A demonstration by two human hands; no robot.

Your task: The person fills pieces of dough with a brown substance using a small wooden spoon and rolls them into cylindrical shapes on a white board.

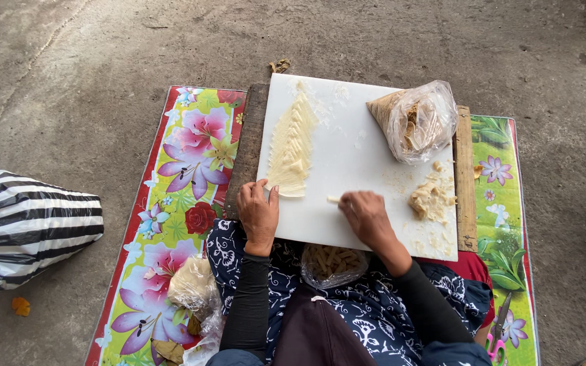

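While my right hand (367, 215) pinches a small pale dough roll (334, 199), my left hand (258, 213) rests flat, fingers together, just below the finished row of pale rolled dough pieces (291, 146); a crumbly beige dough lump (433, 196) right of my right hand remains unshaped, I judge.

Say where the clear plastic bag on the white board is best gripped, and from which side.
Probably at the loose crumpled plastic on the right of the clear plastic bag, coming from the right or above. The bag lies on its side on the white board, its filled, pointed end aiming left; the slack film on the right gives fingers something to pinch, and both hands are nearer the board's front.
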